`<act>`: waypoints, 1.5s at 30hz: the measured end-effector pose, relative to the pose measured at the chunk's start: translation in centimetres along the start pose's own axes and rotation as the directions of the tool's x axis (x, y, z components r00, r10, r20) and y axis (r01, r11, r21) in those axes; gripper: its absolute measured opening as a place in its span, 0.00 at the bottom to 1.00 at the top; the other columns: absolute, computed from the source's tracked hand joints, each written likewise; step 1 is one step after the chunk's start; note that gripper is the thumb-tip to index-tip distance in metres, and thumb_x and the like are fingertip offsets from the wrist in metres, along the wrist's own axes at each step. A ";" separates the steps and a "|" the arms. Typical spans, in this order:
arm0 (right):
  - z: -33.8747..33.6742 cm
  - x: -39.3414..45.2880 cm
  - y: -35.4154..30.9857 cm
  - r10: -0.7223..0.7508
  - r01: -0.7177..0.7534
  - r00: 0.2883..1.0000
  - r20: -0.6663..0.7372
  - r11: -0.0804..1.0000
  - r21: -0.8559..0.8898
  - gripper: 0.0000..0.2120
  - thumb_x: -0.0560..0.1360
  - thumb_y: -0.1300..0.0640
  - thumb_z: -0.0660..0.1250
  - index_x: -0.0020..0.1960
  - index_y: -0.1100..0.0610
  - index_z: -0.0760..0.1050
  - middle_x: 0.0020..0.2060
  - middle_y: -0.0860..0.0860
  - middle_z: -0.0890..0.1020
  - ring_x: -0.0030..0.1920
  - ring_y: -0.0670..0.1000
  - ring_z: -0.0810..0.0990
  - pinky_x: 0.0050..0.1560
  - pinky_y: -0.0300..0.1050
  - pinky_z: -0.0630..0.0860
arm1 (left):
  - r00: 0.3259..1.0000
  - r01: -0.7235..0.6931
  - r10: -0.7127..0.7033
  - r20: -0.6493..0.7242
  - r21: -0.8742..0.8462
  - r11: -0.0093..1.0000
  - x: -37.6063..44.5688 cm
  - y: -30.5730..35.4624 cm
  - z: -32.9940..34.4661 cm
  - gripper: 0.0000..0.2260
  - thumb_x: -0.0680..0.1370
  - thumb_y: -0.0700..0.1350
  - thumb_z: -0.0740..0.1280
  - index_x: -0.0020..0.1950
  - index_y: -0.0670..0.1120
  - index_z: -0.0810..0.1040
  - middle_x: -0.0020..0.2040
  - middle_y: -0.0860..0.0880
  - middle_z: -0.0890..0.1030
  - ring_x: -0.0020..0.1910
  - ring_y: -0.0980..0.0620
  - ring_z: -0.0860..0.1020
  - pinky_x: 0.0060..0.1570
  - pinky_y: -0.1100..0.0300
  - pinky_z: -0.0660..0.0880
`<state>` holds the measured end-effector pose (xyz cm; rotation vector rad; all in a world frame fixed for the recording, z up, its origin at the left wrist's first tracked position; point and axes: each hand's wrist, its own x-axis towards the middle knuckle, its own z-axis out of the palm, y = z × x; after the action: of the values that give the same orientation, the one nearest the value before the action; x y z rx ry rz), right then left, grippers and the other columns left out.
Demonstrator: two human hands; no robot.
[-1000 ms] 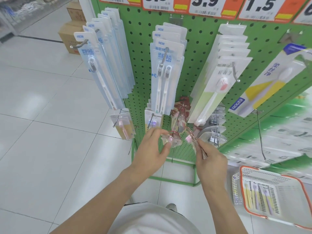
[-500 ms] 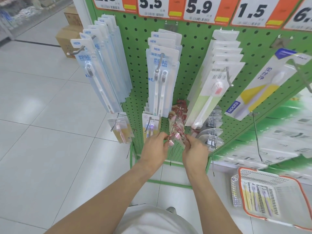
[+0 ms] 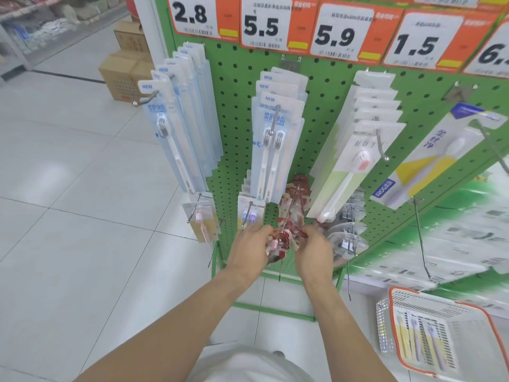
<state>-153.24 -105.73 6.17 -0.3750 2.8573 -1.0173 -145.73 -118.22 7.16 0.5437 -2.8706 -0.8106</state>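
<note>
A shop aisle of pale floor tiles [image 3: 68,188] ran past a green perforated metal display rack [image 3: 237,150]. Nearest, the left hand [image 3: 252,253] and right hand [image 3: 314,253] both curled their fingers on the side edges of a red-and-clear plastic toothbrush blister pack [image 3: 286,234]. It sat at the tip of a thin wire hook [image 3: 290,206] low on the rack. The pack looked light, thin and slippery, and likely to flex. The stiffer top by the hang hole seemed the surest hold. At twelve o'clock hung blue-white twin-toothbrush packs [image 3: 275,150].
</note>
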 end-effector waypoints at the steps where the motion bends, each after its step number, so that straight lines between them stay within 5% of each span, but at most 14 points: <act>1: 0.0 0.1 -0.1 -0.009 0.009 1.000 0.024 1.000 -0.009 0.17 0.76 0.73 0.63 0.60 0.60 0.80 0.48 0.57 0.85 0.48 0.59 0.82 0.43 0.48 0.76 | 1.000 -0.001 0.001 0.007 -0.006 1.000 0.0 0.0 0.0 0.15 0.76 0.30 0.64 0.58 0.44 0.80 0.51 0.46 0.82 0.51 0.46 0.77 0.48 0.56 0.66; 7: 0.2 1.3 -0.6 -0.033 0.035 0.983 0.179 0.999 -0.008 0.15 0.78 0.70 0.63 0.59 0.59 0.82 0.47 0.57 0.86 0.46 0.58 0.84 0.43 0.45 0.75 | 0.999 0.032 -0.033 -0.007 -0.148 0.988 0.4 0.1 -0.2 0.14 0.81 0.37 0.64 0.65 0.46 0.78 0.59 0.47 0.82 0.58 0.48 0.79 0.60 0.51 0.75; 12: 0.5 0.8 -0.2 -0.050 0.036 0.983 0.175 0.996 0.082 0.15 0.82 0.66 0.58 0.61 0.59 0.80 0.50 0.57 0.86 0.50 0.58 0.83 0.43 0.41 0.70 | 0.999 0.044 -0.047 -0.011 -0.202 0.978 -0.3 0.4 0.2 0.14 0.81 0.43 0.64 0.67 0.48 0.70 0.64 0.49 0.76 0.59 0.47 0.78 0.57 0.49 0.75; 17: 0.4 1.0 0.0 -0.015 -0.029 0.989 0.145 0.956 0.293 0.12 0.84 0.62 0.57 0.57 0.57 0.80 0.42 0.47 0.82 0.41 0.44 0.79 0.39 0.33 0.69 | 0.999 0.002 -0.012 -0.050 -0.210 0.978 -0.2 0.8 0.3 0.26 0.80 0.44 0.65 0.77 0.47 0.62 0.70 0.48 0.68 0.62 0.47 0.76 0.57 0.52 0.76; 23: 0.9 1.2 0.7 0.135 -0.182 0.982 0.131 0.859 0.479 0.07 0.82 0.57 0.63 0.53 0.56 0.80 0.44 0.50 0.84 0.47 0.52 0.82 0.48 0.44 0.76 | 0.994 -0.085 0.064 -0.086 -0.256 0.963 0.4 1.2 0.1 0.25 0.82 0.47 0.66 0.78 0.53 0.65 0.72 0.52 0.70 0.68 0.53 0.72 0.69 0.53 0.71; 26: 1.1 1.4 0.7 0.229 -0.275 0.961 0.153 0.791 0.546 0.08 0.82 0.54 0.64 0.60 0.53 0.78 0.53 0.51 0.85 0.53 0.52 0.84 0.59 0.54 0.79 | 0.995 -0.075 0.051 -0.091 -0.280 0.957 0.6 1.2 0.2 0.22 0.82 0.45 0.67 0.75 0.54 0.69 0.69 0.52 0.75 0.63 0.52 0.76 0.65 0.53 0.73; 29: 1.1 2.1 0.1 0.232 -0.276 0.961 0.151 0.794 0.542 0.11 0.82 0.52 0.63 0.64 0.51 0.75 0.56 0.52 0.83 0.54 0.53 0.83 0.58 0.56 0.80 | 0.994 -0.064 0.034 -0.104 -0.292 0.954 0.5 1.0 0.6 0.20 0.82 0.42 0.67 0.73 0.54 0.71 0.65 0.52 0.79 0.57 0.54 0.78 0.59 0.55 0.76; 35: 2.1 4.5 0.0 0.326 -0.403 0.915 0.236 0.721 0.564 0.09 0.78 0.54 0.64 0.55 0.55 0.79 0.52 0.54 0.85 0.52 0.57 0.84 0.59 0.61 0.79 | 0.993 -0.043 0.006 -0.121 -0.310 0.950 0.4 0.8 1.7 0.19 0.81 0.44 0.68 0.72 0.53 0.73 0.64 0.52 0.80 0.59 0.53 0.78 0.60 0.55 0.75; 41: 2.2 5.7 -0.6 0.359 -0.405 0.913 0.196 0.731 0.549 0.13 0.80 0.53 0.68 0.55 0.64 0.80 0.43 0.54 0.84 0.45 0.55 0.83 0.49 0.47 0.78 | 0.994 -0.015 -0.020 -0.104 -0.321 0.947 0.5 0.9 1.7 0.19 0.81 0.44 0.69 0.71 0.54 0.73 0.63 0.52 0.79 0.59 0.52 0.78 0.57 0.55 0.76; 45: 2.7 5.0 -0.3 0.410 -0.416 0.899 0.154 0.690 0.592 0.10 0.77 0.51 0.72 0.49 0.58 0.82 0.44 0.54 0.86 0.47 0.55 0.85 0.55 0.53 0.81 | 0.995 -0.016 -0.014 -0.099 -0.296 0.955 0.5 0.8 1.6 0.19 0.80 0.44 0.69 0.71 0.52 0.73 0.64 0.50 0.77 0.58 0.50 0.78 0.57 0.54 0.75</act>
<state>-157.60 -108.95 4.26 0.3126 2.2265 -1.7082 -146.74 -116.98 6.27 0.5280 -2.5903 -1.1532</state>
